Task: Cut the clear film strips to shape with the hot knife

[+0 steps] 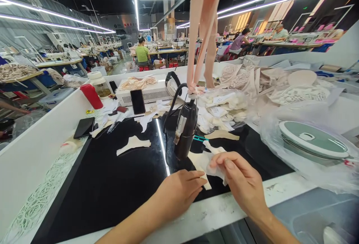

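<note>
My right hand (244,182) pinches a thin, whitish translucent piece (209,163) between thumb and fingers. Under it lies a cream fabric cutout (196,158), partly covered. My left hand (179,190) lies low at the near edge of the black mat (120,184), its fingers stretched out with the tips at that cutout. Its thumb is hidden. Just beyond both hands, a black cylindrical corded tool (185,132) hangs upright from peach fabric straps (200,34). Another cream cutout (133,144) rests alone on the mat to the left.
Bagged cream pieces (221,105) and beige bras (252,79) are heaped behind. At right, a green-lidded container (312,139) sits in clear plastic. Two phones (137,102), a red object (91,96) and pale green cord (42,203) lie left. Several people work farther back.
</note>
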The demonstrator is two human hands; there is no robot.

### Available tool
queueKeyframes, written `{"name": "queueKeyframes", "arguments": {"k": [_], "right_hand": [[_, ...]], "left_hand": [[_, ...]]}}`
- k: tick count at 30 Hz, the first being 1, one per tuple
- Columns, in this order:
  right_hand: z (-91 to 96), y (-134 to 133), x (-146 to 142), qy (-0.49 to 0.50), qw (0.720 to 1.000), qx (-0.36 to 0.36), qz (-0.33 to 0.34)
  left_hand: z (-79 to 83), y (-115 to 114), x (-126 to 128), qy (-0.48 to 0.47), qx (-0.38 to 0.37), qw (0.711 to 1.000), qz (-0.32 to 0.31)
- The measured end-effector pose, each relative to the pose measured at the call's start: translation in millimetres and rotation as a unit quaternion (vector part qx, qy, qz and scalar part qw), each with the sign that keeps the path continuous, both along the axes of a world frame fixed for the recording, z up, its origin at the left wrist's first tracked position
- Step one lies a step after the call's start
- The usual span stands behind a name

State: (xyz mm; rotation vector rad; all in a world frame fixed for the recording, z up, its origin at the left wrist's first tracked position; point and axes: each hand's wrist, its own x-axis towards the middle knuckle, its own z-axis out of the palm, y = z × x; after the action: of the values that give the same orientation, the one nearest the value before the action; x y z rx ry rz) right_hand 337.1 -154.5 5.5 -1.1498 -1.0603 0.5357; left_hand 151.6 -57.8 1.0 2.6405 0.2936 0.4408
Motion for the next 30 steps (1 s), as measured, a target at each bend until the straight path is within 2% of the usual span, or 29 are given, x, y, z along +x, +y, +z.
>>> {"name": "queueKeyframes", "arguments": {"k": [2,4,6,8,10,12,13,14,16,19,22,24,28,30], "right_hand": [[4.8,2,1,-0.004,1.000,0.001,-0.018],[12.3,1,1,0.002,0.999,0.042,-0.033],[21.2,0,0,0.018,0.993,0.107,-0.041],[28.4,-2,-1,0.035,0.988,0.147,-0.037],[29.8,-4,-3,0.042,0.990,0.137,-0.014],[23.9,-6,-6,0.043,0.993,0.107,0.022],[18.8,-6,-8,0.044,0.994,0.090,0.043],[13.1,-7,-10,0.046,0.994,0.071,0.063],[2.4,-6,-16,0.053,0.993,0.030,0.098],[-4.5,-3,-30,0.051,0.987,-0.041,0.144],[-2.4,2,-47,0.044,0.977,-0.104,0.181],[-2.2,5,-57,0.069,0.969,-0.145,0.186],[-12.0,11,-63,0.140,0.956,-0.199,0.166],[-18.3,14,-62,0.128,0.949,-0.231,0.170]], "left_hand": [[-7.4,-3,9,0.031,0.099,0.994,0.018],[-13.9,-4,17,0.046,0.171,0.983,0.047],[-18.1,-3,22,0.049,0.203,0.977,0.050],[-18.7,-1,22,0.053,0.183,0.981,0.032],[-15.5,1,18,0.047,0.098,0.993,0.035],[-9.3,2,11,0.032,-0.042,0.997,0.058],[-5.7,2,6,0.022,-0.127,0.989,0.074],[-2.1,2,2,0.011,-0.213,0.973,0.090],[4.3,2,-7,-0.008,-0.370,0.922,0.116],[12.4,2,-18,-0.037,-0.535,0.833,0.135],[19.3,3,-27,-0.059,-0.614,0.775,0.135],[22.8,6,-34,-0.069,-0.632,0.757,0.149],[26.0,13,-54,-0.081,-0.611,0.761,0.205],[26.4,18,-66,-0.083,-0.597,0.765,0.227]]}}
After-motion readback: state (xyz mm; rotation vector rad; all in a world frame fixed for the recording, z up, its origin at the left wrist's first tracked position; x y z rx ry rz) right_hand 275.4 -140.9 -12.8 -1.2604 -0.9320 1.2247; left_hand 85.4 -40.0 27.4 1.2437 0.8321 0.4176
